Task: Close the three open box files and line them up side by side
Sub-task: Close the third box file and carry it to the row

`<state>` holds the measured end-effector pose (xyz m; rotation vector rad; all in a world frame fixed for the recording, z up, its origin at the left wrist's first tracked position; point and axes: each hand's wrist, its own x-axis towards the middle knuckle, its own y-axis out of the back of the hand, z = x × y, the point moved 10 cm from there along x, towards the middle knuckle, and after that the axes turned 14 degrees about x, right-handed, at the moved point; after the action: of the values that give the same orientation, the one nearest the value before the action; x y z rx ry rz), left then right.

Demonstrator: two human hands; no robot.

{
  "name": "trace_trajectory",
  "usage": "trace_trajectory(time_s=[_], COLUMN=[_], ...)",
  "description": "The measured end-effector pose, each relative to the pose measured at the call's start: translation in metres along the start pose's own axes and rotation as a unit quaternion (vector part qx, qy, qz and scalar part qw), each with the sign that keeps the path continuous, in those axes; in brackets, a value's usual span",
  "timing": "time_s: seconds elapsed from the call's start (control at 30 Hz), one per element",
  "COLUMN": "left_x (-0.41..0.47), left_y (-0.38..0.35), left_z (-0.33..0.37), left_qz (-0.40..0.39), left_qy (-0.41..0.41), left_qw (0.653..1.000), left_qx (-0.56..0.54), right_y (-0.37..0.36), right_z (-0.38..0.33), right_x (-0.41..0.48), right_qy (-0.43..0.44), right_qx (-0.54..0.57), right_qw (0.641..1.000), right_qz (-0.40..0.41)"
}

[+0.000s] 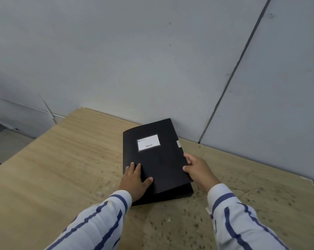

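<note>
One black box file [158, 159] lies flat on the wooden table [53, 168], its far corner close to the wall; no other file is in view. The writing on its white label [148, 142] is too blurred to read. A pale tab [178, 143] sticks out at its right edge. The cover sits slightly raised along the near right edge. The left hand [135, 179] rests flat, fingers spread, on the cover's near left corner and hides it. The right hand [197, 168] grips the cover's right edge, fingers curled under. Striped sleeves [98, 222] cover both forearms. The tabletop is speckled with dark marks on the right. Grey panelled wall [134, 60] rises behind.
</note>
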<state>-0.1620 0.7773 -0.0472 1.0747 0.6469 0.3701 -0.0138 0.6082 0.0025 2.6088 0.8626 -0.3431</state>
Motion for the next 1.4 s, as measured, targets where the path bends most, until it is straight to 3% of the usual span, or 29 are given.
trace_trajectory(time_s=[0.3, 0.43, 0.63, 0.83, 1.07, 1.4], left_x=[0.007, 0.008, 0.006, -0.001, -0.022, -0.049], left_y=[-0.018, -0.018, -0.017, -0.007, -0.009, -0.027], left_z=[-0.025, -0.025, -0.032, -0.042, -0.030, 0.036], left_qz=[0.011, 0.014, 0.016, 0.054, 0.040, -0.003], left_qy=[0.054, 0.055, 0.062, 0.094, 0.057, -0.037], left_qw=[0.998, 0.998, 0.996, 0.969, 0.970, 0.972], left_qx=[0.017, 0.009, -0.067, -0.224, -0.234, -0.230], right_y=[-0.009, -0.022, -0.038, -0.021, -0.007, 0.050], right_z=[0.054, 0.048, 0.063, 0.073, 0.080, 0.106], right_x=[0.009, 0.013, 0.016, 0.005, -0.033, -0.107], right_qy=[-0.069, -0.037, -0.028, -0.066, -0.068, -0.086], right_qx=[-0.177, -0.250, -0.213, -0.057, 0.016, 0.056], right_qw=[0.981, 0.966, 0.977, 0.994, 0.994, 0.980], right_qz=[0.040, 0.046, -0.005, 0.068, 0.079, 0.172])
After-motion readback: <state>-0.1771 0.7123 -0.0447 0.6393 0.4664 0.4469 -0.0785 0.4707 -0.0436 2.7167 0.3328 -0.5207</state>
